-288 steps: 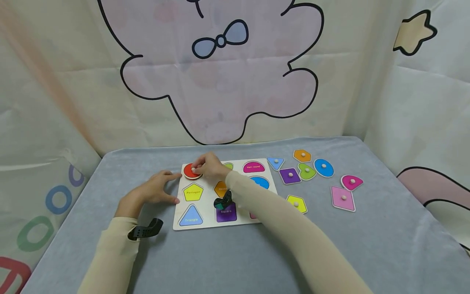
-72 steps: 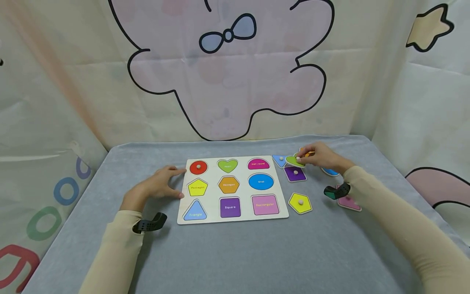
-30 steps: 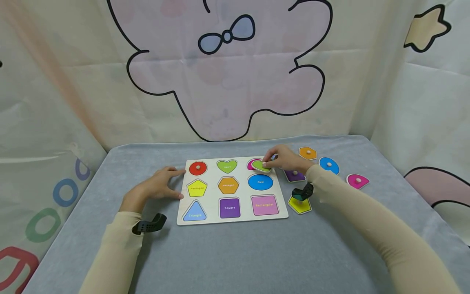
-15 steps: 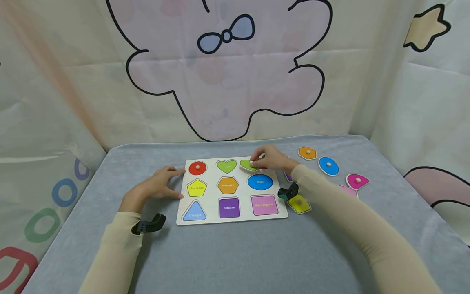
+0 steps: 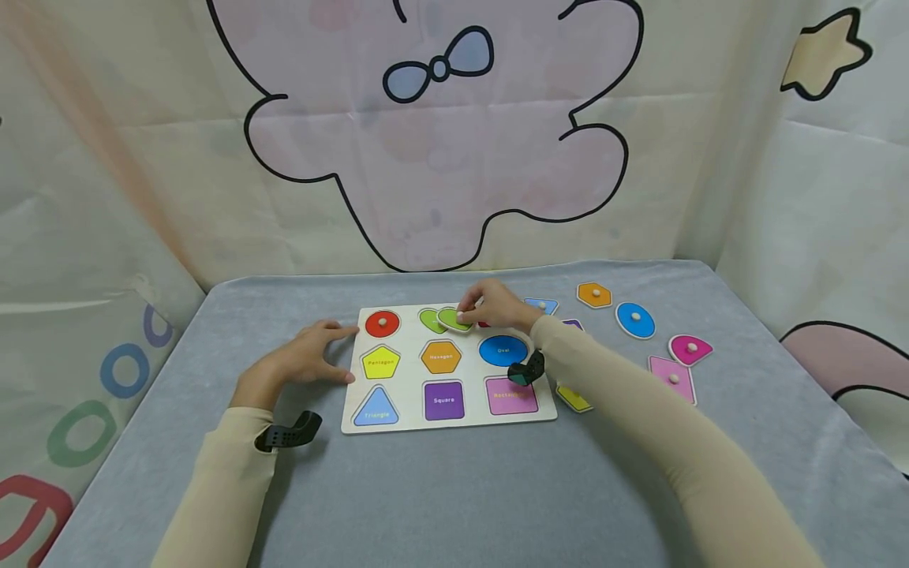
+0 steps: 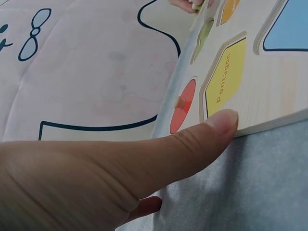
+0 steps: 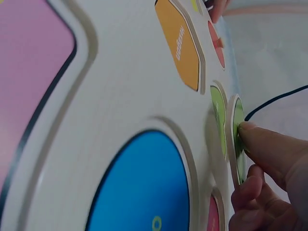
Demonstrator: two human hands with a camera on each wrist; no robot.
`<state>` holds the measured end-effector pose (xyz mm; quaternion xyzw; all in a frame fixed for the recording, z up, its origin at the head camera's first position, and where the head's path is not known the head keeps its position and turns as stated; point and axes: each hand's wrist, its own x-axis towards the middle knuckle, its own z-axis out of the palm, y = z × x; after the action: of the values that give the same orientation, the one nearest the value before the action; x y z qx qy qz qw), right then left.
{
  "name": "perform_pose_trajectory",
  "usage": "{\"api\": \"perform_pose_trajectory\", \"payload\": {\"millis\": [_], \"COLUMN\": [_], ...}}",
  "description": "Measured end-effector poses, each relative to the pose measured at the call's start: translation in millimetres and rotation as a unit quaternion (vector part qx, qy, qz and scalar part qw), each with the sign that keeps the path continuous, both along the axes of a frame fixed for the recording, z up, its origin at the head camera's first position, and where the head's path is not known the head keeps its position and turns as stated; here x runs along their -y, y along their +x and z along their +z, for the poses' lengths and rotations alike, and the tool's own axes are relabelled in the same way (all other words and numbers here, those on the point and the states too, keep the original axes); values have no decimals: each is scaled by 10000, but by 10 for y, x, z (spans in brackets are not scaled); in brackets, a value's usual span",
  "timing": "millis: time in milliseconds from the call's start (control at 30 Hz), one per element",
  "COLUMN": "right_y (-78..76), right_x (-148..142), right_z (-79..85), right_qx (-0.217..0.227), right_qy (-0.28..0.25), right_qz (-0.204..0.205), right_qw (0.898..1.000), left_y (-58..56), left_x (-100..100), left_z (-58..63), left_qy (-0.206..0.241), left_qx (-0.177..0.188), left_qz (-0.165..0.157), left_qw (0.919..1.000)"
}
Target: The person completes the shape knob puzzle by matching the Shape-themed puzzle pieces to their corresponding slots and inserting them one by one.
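A white wooden puzzle board [image 5: 409,371] with coloured, labelled recesses lies on the cloth. My right hand [image 5: 499,306] pinches the small knob of a green heart puzzle piece [image 5: 450,320] above the board's far row. The piece partly covers the green heart recess [image 5: 428,319]; in the right wrist view, the heart piece [image 7: 237,139] stands slightly apart from the board. At the board's left edge, my left hand [image 5: 305,355] rests with thumb and fingers extended; its thumb [image 6: 192,147] touches the edge beside the yellow pentagon recess [image 6: 226,79]. A red circle piece [image 5: 382,324] sits in the far-left recess.
Right of the board lie a blue triangle [image 5: 543,306], an orange hexagon [image 5: 593,296], a blue oval [image 5: 635,320], a magenta half round [image 5: 690,349] and a pink rectangle [image 5: 671,379]. My right arm partly covers a yellow pentagon [image 5: 572,398] and a purple square [image 5: 572,323].
The red circle went into its recess earlier. My right hand then picked up the green heart piece from the right and carried it left over the board. My left hand stays at the edge.
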<state>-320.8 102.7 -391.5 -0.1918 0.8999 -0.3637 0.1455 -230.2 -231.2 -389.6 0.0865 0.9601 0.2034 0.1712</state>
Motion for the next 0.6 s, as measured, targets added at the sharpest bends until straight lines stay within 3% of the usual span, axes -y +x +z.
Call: {"api": "perform_pose_trajectory", "payload": {"millis": [333,600], "right_y": [-30,-4], "right_x": [291,406], "right_z": [-39,-78], "right_qx": [-100,-220], "right_qy": [100,-132], "right_qz": [-188,-315], "right_qw": [9997,9992], "left_y": [-9,2], "left_x": [-4,3], "left_z": [-6,9], "left_qy": [-32,-84], "left_qx": [8,8], "left_qz": [35,32], "left_qw": [10000,10000]}}
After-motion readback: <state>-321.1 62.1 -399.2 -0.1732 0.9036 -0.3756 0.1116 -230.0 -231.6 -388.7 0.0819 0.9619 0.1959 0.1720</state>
